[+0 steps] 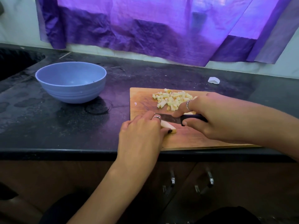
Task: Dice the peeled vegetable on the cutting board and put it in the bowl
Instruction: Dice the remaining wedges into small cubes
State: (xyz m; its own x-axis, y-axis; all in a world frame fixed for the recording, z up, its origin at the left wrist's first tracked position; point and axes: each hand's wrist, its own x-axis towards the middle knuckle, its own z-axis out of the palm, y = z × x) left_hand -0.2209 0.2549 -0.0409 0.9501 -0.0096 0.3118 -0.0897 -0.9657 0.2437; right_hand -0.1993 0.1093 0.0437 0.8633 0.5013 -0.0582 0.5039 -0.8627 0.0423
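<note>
A wooden cutting board [191, 139] lies on the black counter. At its far side sits a pile of pale diced vegetable [172, 99]. My left hand [140, 131] pinches a pale uncut vegetable piece [168, 126] near the board's left edge. My right hand [205, 116] grips a knife [171, 118] by its dark handle, the forefinger laid along the blade's back, the blade lying across the piece. A light-blue bowl [71, 81] stands to the left of the board and holds no dice.
The black counter [64, 126] ends in a front edge just below the board. A dark sink [14, 62] lies at the far left. A small white scrap [213, 80] sits behind the board. Purple cloth [145, 29] hangs on the wall. Cabinet handles [208, 181] show below.
</note>
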